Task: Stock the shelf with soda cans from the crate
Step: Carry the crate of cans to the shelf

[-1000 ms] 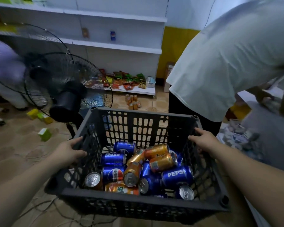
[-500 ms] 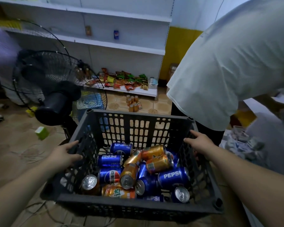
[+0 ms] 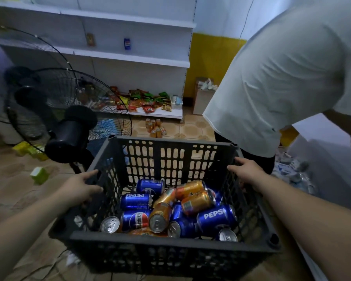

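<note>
Crate [image 3: 170, 238]: gripped at both side rims by the left hand [image 3: 79, 187] and right hand [image 3: 247, 171]; carried slightly nearer the far shelf [image 3: 130, 57] than a second ago. Cans [image 3: 215, 217]: heaped loose inside; the approach is judged unfinished.

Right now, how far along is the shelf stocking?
Barely started. Done: one small blue can stands on the white metal shelf. In hand: the left hand and right hand grip the dark grey slotted plastic crate by its side rims. Left: the blue and orange soda cans piled inside.
</note>
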Available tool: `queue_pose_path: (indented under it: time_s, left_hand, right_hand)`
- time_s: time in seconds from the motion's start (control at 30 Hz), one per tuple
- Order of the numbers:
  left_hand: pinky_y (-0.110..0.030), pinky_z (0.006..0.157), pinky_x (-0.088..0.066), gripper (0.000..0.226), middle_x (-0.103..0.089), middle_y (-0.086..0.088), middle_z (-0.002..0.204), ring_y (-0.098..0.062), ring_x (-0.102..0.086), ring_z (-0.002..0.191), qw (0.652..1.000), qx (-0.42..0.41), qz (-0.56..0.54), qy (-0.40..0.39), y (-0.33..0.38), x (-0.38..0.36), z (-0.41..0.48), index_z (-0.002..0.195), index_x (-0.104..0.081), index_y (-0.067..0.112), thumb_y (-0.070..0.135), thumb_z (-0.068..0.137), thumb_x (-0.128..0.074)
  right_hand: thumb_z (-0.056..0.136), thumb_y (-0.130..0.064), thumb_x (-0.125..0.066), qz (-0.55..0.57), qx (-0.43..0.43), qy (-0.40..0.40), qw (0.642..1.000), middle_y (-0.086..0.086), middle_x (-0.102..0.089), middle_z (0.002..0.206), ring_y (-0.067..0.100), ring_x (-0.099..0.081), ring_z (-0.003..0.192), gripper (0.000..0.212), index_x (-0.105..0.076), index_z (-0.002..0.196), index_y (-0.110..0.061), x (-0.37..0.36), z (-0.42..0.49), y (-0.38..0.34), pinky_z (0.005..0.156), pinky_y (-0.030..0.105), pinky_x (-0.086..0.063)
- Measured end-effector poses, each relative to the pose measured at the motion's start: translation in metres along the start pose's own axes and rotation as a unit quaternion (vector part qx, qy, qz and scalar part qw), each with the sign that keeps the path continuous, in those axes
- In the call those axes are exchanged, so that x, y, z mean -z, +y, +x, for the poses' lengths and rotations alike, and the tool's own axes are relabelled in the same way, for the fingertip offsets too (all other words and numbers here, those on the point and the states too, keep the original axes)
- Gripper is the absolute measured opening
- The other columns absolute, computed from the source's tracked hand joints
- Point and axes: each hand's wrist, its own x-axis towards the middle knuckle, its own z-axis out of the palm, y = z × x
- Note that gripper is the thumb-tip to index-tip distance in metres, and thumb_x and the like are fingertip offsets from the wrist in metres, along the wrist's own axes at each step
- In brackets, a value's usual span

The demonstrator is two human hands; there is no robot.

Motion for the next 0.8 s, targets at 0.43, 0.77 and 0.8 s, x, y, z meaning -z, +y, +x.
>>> queue_pose_path:
  time_s: [0.43, 0.77, 0.8]
  left_hand:
    - [-0.018, 0.034, -0.043, 0.07, -0.063, -0.007, 0.072, -0.023, -0.058, 0.055, 1.0, 0.001, 0.01, 0.007, 0.032, -0.031, 0.017, 0.142, -0.042, 0.017, 0.003, 0.08, -0.072]
    - [-0.026, 0.038, -0.047, 0.068, -0.061, -0.012, 0.072, -0.025, -0.054, 0.054, 0.998, 0.05, 0.009, 0.033, 0.054, -0.078, 0.037, 0.142, -0.043, 0.018, 0.0, 0.081, -0.069]
    - [-0.027, 0.04, -0.048, 0.069, -0.061, -0.012, 0.073, -0.024, -0.054, 0.054, 0.998, 0.055, 0.011, 0.035, 0.056, -0.081, 0.039, 0.142, -0.043, 0.019, 0.001, 0.081, -0.07]
  right_hand:
    - [0.091, -0.032, -0.064, 0.015, 0.004, -0.051, 0.999, 0.014, -0.063, 0.121, 0.022, -0.061, 0.072, 0.067, -0.031, 0.149, -0.031, 0.012, 0.052, -0.009, 0.051, 0.029, -0.047]
    - [0.089, -0.03, -0.066, 0.035, 0.016, -0.095, 0.995, 0.006, -0.069, 0.104, 0.017, -0.061, 0.064, 0.065, -0.036, 0.146, -0.031, 0.014, 0.115, 0.013, 0.048, 0.026, -0.045]
    - [0.089, -0.03, -0.066, 0.03, 0.015, -0.096, 0.995, 0.005, -0.068, 0.101, 0.016, -0.06, 0.062, 0.065, -0.035, 0.147, -0.031, 0.014, 0.119, 0.013, 0.045, 0.025, -0.044]
